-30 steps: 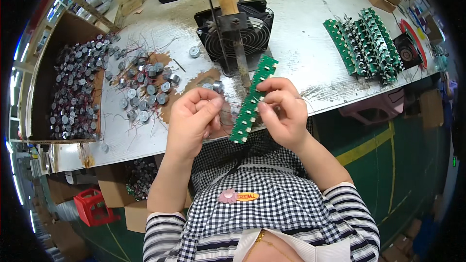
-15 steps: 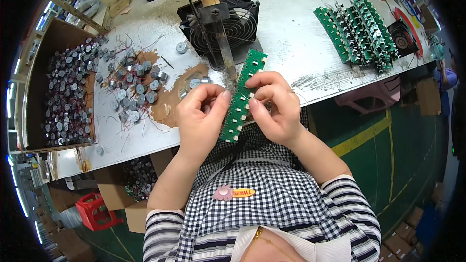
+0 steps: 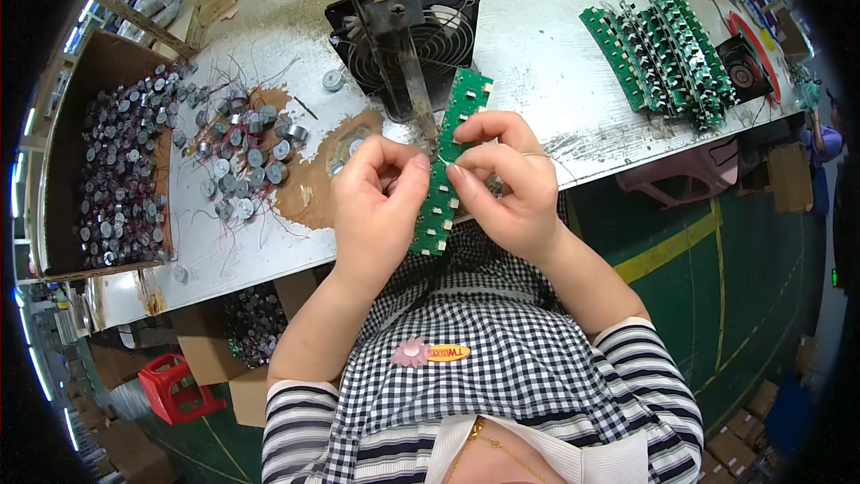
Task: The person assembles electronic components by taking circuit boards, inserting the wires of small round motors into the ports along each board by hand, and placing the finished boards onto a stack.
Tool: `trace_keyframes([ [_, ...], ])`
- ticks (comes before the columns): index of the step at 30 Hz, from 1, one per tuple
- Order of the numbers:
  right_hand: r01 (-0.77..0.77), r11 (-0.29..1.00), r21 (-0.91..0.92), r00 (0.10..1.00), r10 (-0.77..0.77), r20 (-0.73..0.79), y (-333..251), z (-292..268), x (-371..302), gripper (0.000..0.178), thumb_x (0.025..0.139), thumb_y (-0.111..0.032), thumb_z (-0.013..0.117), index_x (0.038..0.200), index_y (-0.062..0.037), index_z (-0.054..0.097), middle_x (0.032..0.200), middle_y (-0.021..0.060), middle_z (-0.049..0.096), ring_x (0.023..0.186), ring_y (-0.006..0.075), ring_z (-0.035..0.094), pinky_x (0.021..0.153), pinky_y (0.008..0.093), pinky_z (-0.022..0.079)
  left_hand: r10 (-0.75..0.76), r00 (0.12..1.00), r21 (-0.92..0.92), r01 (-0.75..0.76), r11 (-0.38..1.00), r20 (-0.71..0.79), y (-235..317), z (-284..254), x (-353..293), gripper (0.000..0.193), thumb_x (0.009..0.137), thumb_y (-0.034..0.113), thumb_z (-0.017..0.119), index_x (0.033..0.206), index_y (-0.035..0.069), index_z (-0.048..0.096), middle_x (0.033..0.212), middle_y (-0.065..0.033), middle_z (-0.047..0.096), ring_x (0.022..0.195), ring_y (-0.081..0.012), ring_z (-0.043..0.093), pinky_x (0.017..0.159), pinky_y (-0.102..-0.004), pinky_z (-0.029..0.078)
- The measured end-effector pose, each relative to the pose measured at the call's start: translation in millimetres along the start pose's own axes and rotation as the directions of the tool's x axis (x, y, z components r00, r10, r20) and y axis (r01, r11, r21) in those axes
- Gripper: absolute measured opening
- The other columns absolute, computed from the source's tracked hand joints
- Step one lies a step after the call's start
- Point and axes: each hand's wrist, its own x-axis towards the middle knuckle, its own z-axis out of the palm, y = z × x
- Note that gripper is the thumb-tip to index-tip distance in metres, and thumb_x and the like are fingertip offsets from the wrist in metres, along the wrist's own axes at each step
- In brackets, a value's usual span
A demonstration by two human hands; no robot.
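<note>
A long green circuit board (image 3: 437,202) with a row of small white parts slants between my hands at the table's near edge. My left hand (image 3: 381,197) is closed at its left edge, thumb and forefinger pinched; what lies inside the curled fingers is mostly hidden. My right hand (image 3: 511,175) pinches a thin silvery solder wire (image 3: 443,159) above the board, with another finger touching the board's right edge. A clamped soldering iron (image 3: 417,90) points down toward the board, its tip close to my left fingertips.
Behind the iron stands a black fan (image 3: 448,31). Small round motors (image 3: 255,159) with thin wires lie at the left, beside a cardboard box (image 3: 107,63) full of them. Stacked circuit boards (image 3: 663,63) sit at the right. Below the table is a red stool (image 3: 175,390).
The board and both hands have shifted slightly away from me. My right thumb and forefinger have come together, and the thin wire now shows over the board.
</note>
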Motion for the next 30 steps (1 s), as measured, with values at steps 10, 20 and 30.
trace_keyframes([
  [10, -0.055, 0.995, 0.084, 0.998, 0.057, -0.018, -3.1, 1.1, -8.4, 0.01, 0.075, 0.006, 0.065, 0.081, 0.0033, 0.057, 0.1, 0.017, 0.057, 0.06, 0.0125, 0.059, 0.049, 0.0224, 0.049, 0.039, 0.999, 0.031, -0.039, 0.999, 0.001, -4.0, 1.5, -6.3, 0.008, 0.086, 0.004, 0.061, 0.082, -0.001, 0.055, 0.075, 0.0014, 0.057, 0.062, -0.0007, 0.047, 0.054, -0.0171, 0.039],
  [20, -0.049, 0.997, 0.051, 0.999, 0.049, 0.0, -6.8, -0.2, -7.5, 0.01, 0.076, 0.007, 0.064, 0.082, 0.003, 0.056, 0.097, 0.0166, 0.058, 0.063, 0.014, 0.06, 0.049, 0.0229, 0.049, -0.022, 1.0, 0.0, 0.022, 1.0, -0.001, -3.2, 0.9, -7.2, 0.011, 0.089, 0.007, 0.06, 0.085, -0.001, 0.054, 0.077, -0.0002, 0.056, 0.063, -0.0016, 0.048, 0.055, -0.0182, 0.041],
  [30, -0.014, 1.0, -0.015, 1.0, 0.015, 0.021, -6.1, -0.6, -0.7, 0.012, 0.073, 0.008, 0.065, 0.082, 0.0026, 0.058, 0.094, 0.0151, 0.059, 0.066, 0.015, 0.06, 0.049, 0.0231, 0.05, 0.07, 0.997, 0.032, -0.069, 0.997, -0.045, -3.8, 4.4, -4.3, 0.012, 0.088, 0.007, 0.061, 0.083, 0.0, 0.053, 0.074, 0.0009, 0.054, 0.062, -0.0014, 0.046, 0.054, -0.0178, 0.04],
])
